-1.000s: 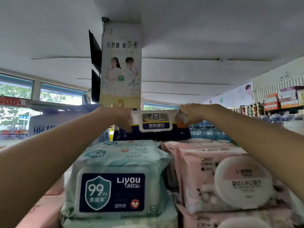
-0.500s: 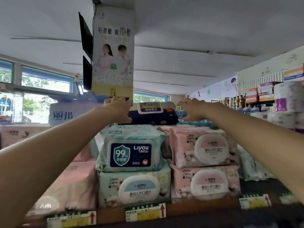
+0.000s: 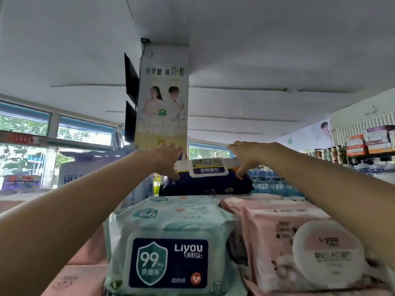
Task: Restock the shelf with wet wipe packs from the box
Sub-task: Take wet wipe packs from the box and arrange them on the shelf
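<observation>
A dark navy wet wipe pack (image 3: 205,184) with a white flip lid lies on top of the stacked packs at the back of the shelf. My left hand (image 3: 165,160) reaches over its left end, its spread fingers touching the corner. My right hand (image 3: 245,155) is over the right end, fingertips resting on that edge. Neither hand curls round the pack. In front lie a light green Liyou pack (image 3: 168,242) and a pink Liyou pack (image 3: 299,246). The box is out of view.
A hanging poster column (image 3: 163,99) with black screens beside it drops from the ceiling just behind the navy pack. More pink packs (image 3: 81,276) lie at lower left. Water bottles (image 3: 273,185) and a stocked shelf (image 3: 374,144) stand to the right.
The camera has come closer and tilted up again. Both hands have loosened from gripping the navy pack's ends to spread fingers touching it, and the pack now rests on the stack.
</observation>
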A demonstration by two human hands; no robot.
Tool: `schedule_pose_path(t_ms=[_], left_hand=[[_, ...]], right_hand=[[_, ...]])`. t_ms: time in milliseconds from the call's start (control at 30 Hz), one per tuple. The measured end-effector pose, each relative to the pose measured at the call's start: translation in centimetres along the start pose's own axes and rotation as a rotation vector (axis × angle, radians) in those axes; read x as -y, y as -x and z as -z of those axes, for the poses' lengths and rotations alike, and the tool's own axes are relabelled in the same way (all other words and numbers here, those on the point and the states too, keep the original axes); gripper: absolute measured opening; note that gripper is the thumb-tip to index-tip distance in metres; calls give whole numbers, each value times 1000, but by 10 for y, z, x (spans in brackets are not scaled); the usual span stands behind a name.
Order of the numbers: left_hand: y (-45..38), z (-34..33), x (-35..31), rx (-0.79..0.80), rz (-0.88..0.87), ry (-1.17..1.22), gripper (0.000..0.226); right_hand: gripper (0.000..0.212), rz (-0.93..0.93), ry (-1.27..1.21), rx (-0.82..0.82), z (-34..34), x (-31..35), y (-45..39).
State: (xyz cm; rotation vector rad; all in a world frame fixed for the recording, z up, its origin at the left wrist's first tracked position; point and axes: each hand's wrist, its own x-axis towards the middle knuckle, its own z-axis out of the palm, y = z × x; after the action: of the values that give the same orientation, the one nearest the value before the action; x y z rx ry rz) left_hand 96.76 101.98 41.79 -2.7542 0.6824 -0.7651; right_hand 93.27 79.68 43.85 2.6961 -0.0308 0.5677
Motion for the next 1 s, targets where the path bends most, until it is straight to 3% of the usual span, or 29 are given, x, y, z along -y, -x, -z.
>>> schedule_pose_path(t_ms=[100,233,333,433,533,700,800,867,1000], left_hand=[[-26,-9,7,26,-1,-7,84],[-53,-17,13,79,13,-42,89],[-66,-22,10,121,7,-36,94],[-75,-28,10,207,16,16,103],[-74,-28,10,268,34,20,114],[-64,-22,-2,207,27,-113,109],[-57,-13,0,160,17,-107,101],[-56,-11,6,162,34,-70,102],[-55,-24,6,197,51,-139,99]], right_hand=[[94,19,-23,36,-8,-2,-33],[76,82,-121,133,-24,1,-65],[84,101,-227,145,-28,-1,-75],[100,133,-169,114,-25,2,-71],[112,171,48,30,-21,13,-57],[88,289,427,-295,-32,25,-26],[82,284,487,-390,-43,25,-15],[87,254,503,-358,-39,26,-19],[103,248,429,-143,-23,28,-36]])
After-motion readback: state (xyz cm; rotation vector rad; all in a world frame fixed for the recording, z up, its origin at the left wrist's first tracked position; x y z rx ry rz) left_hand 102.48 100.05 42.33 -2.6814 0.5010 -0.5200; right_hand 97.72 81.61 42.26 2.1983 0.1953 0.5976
